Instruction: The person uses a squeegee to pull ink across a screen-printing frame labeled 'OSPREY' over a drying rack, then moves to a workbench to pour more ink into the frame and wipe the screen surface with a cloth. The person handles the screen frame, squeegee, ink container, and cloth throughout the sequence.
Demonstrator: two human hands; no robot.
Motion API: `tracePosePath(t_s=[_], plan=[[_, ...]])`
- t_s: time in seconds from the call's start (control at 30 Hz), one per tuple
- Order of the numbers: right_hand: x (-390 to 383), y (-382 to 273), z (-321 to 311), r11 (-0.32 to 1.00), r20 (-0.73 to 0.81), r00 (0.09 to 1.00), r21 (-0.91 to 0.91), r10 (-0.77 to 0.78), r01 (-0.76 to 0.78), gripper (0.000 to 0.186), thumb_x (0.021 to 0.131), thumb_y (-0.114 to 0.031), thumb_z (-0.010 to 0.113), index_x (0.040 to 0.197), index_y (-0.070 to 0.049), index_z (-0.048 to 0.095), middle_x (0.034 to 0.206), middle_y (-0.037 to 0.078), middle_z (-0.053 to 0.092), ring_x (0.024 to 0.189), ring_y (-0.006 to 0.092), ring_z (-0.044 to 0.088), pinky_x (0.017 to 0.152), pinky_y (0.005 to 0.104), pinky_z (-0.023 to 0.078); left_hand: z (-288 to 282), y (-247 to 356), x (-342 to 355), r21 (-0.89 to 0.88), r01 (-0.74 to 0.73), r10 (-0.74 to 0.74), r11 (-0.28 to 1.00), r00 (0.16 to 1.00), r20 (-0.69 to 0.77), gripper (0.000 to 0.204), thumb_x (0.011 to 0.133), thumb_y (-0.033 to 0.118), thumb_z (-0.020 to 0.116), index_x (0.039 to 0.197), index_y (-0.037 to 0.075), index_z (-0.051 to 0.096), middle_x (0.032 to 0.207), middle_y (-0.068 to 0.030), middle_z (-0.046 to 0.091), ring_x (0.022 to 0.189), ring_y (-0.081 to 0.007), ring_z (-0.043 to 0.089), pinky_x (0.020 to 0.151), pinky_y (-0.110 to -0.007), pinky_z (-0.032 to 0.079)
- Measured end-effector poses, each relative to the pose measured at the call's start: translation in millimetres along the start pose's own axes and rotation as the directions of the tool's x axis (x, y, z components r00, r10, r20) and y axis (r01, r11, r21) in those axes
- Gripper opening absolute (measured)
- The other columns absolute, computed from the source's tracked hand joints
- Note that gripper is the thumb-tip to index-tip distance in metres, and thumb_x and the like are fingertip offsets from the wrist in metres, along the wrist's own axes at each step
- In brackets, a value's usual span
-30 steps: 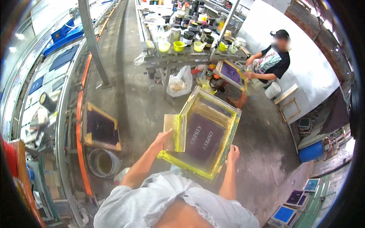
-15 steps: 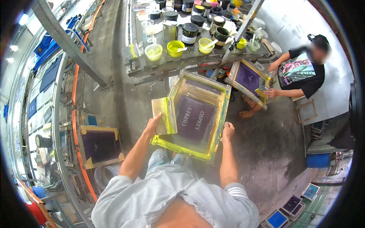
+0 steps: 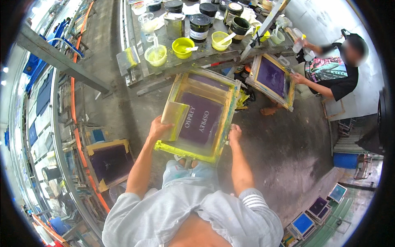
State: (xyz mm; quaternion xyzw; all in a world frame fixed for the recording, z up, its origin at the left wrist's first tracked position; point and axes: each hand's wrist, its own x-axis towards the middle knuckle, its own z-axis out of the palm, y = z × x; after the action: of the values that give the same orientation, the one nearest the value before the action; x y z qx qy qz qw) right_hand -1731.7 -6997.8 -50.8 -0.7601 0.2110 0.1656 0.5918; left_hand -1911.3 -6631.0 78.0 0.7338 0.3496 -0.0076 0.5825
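Observation:
A wooden screen-printing frame (image 3: 218,96) smeared with yellow ink is held out in front of me, its purple mesh centre bearing pale lettering. My left hand (image 3: 159,127) is closed on a flat, pale squeegee (image 3: 173,119) streaked with yellow, which overlaps the frame's left side. Whether those fingers also grip the frame is hidden. My right hand (image 3: 234,133) is closed on the frame's right edge near its lower part. The frame's far end is just below the front edge of the ink-covered worktable (image 3: 148,76).
The table bears several jars and yellow tubs (image 3: 181,48). At right, a person in black (image 3: 337,82) holds another screen (image 3: 271,80) and a spray bottle. A steel post and rail (image 3: 66,61) run along the left, with a screen (image 3: 108,162) leaning there; more screens (image 3: 306,222) lie at lower right.
I am closer to the table, and the frame has moved up and left, with the squeegee further over its mesh. The other person now holds a spray bottle raised beside their screen.

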Motion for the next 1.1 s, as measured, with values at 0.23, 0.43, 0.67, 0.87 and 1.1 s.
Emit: tracePosePath(t_s=[0.23, 0.43, 0.67, 0.87, 1.1], plan=[[-55.5, -134.8, 0.5, 0.640, 0.518, 0.696, -0.322, -0.497, 0.698, 0.044, 0.094, -0.041, 0.068, 0.120, -0.005, 0.071, 0.117, 0.018, 0.071, 0.107, 0.0362, 0.067, 0.089, 0.0471, 0.052, 55.9, 77.0, 11.2, 0.777, -0.530, 0.210, 0.340, 0.848, 0.487, 0.042, 0.058, 0.036, 0.090, 0.090, 0.011, 0.080, 0.106, 0.0000, 0.074, 0.121, -0.0292, 0.056, 0.109, -0.061, 0.037], [-79.9, -151.9, 34.6, 0.502, 0.750, 0.648, -0.514, -0.130, 0.695, 0.052, 0.081, -0.042, 0.078, 0.116, -0.004, 0.071, 0.104, 0.021, 0.074, 0.097, 0.0359, 0.072, 0.083, 0.0456, 0.055, 147.0, 130.0, 70.3, 0.617, -0.786, 0.208, 0.041, 0.611, 0.764, 0.036, 0.059, 0.027, 0.087, 0.093, 0.016, 0.082, 0.110, 0.0006, 0.074, 0.135, -0.0291, 0.046, 0.111, -0.076, 0.023], [-15.2, -111.7, 2.2, 0.993, 0.585, 0.802, -0.062, 0.118, -0.101, 0.038, 0.083, -0.016, 0.076, 0.116, 0.002, 0.070, 0.100, 0.012, 0.076, 0.086, 0.0171, 0.071, 0.078, 0.0328, 0.055, 219.6, 210.5, 228.3, 0.050, -0.363, 0.364, 0.931, 0.901, -0.236, 0.063, 0.069, 0.012, 0.086, 0.127, -0.002, 0.065, 0.100, -0.0156, 0.072, 0.084, -0.0222, 0.070, 0.076, -0.035, 0.057], [-13.1, -119.4, -44.2, 0.989, 0.549, 0.831, 0.045, 0.096, -0.144, 0.033, 0.085, -0.012, 0.076, 0.114, 0.003, 0.071, 0.099, 0.009, 0.075, 0.087, 0.0132, 0.070, 0.078, 0.0301, 0.055, 278.0, 231.0, 335.4, 0.219, -0.371, 0.411, 0.903, 0.591, -0.695, 0.104, 0.059, 0.012, 0.093, 0.146, -0.003, 0.038, 0.114, -0.0160, 0.066, 0.087, -0.0327, 0.069, 0.081, -0.042, 0.055], [-15.3, -115.0, -78.8, 0.991, 0.457, 0.884, 0.034, 0.100, -0.130, 0.031, 0.085, -0.011, 0.077, 0.112, 0.002, 0.072, 0.099, 0.008, 0.075, 0.087, 0.0125, 0.069, 0.078, 0.0291, 0.054, 270.0, 268.6, 329.1, -0.145, -0.306, 0.164, 0.941, 0.787, -0.595, 0.080, 0.060, 0.023, 0.093, 0.127, 0.003, 0.055, 0.115, -0.0158, 0.068, 0.111, -0.0336, 0.065, 0.093, -0.045, 0.049]])
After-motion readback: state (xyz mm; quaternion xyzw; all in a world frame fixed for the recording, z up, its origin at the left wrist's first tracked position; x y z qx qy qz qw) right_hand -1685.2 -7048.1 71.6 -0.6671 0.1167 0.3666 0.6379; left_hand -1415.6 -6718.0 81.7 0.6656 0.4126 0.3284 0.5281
